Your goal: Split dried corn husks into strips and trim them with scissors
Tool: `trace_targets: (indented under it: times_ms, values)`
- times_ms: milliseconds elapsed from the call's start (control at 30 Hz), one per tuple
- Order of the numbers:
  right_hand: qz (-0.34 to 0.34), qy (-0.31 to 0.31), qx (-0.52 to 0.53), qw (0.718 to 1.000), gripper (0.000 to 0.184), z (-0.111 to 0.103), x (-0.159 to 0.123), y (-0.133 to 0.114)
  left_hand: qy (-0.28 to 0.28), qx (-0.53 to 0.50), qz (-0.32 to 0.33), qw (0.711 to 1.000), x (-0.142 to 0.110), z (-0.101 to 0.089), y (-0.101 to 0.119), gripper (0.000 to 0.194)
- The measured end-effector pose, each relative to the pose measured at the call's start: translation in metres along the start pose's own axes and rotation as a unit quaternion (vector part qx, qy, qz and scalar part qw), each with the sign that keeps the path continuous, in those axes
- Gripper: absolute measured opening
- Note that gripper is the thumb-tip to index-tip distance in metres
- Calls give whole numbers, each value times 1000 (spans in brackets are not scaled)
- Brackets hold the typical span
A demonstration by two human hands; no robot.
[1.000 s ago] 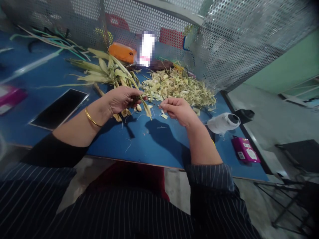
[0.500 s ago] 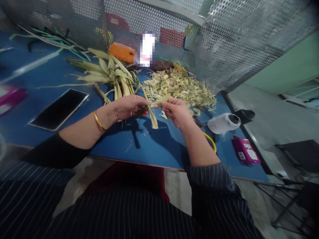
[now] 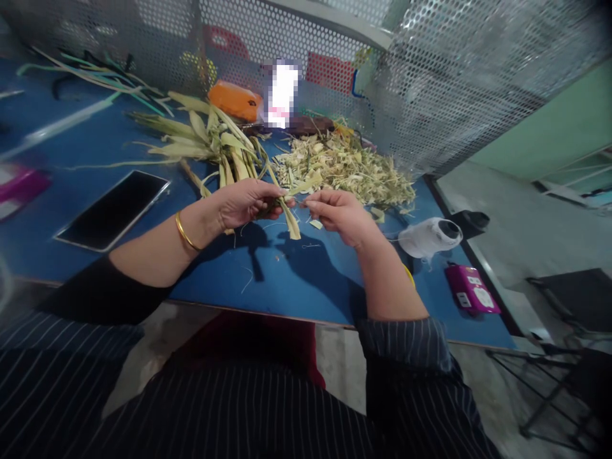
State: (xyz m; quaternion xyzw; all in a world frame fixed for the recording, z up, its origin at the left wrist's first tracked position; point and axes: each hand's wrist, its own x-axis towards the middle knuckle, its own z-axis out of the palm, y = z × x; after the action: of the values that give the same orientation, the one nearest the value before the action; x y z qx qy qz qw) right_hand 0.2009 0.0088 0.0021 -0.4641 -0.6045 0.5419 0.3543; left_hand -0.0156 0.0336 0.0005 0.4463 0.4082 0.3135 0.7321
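Nearest, on the bench (image 3: 296,293) below the left grip (image 3: 253,201), lies a loose thread (image 3: 247,280). The left grip is clamped on dried leaf strips (image 3: 293,228), whose ends poke out just right of its fingertips, one drooping and one slanting up. The right grip (image 3: 340,215) is just beside them, its thumb and fingertips together; whether a fine thread lies between, I cannot tell. Right of the right grip stands a white spool (image 3: 423,239); left of the left grip lies a dark-screened device (image 3: 115,210). Beyond the right grip spreads a shredded heap (image 3: 347,167); beyond the left, a leaf bundle (image 3: 198,137). If the left pinch slackens, the strips could splay or slip; a hard tug might split them, as they look dry and brittle. Half a second ago the right grip was touching the upper strip; now it is apart from it, slightly lower and to the right
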Motion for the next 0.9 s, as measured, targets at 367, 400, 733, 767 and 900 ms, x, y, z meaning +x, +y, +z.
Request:
trace_targets:
  times_ms: [367, 400, 733, 767, 900]
  values:
    - [-120, 187, -159, 962, 22, -6, 3, 4, 49, -5, -3, 999, -1, 2, 2, 16]
    - [-142, 218, -179, 949, 22, -6, 4, 4, 70, 5, 14, 997, -1, 3, 1, 17]
    - [-181, 200, -262, 927, 21, 10, 4, 10, 38, 8, 108, 993, -3, 18, -7, 14]
    - [-181, 193, -251, 931, 22, 13, 4, 11, 19, 0, 88, 996, -4, 20, -8, 14]
    - [-169, 197, -223, 940, 25, 20, 6, 14, -26, 9, 26, 999, -6, 23, -11, 15]
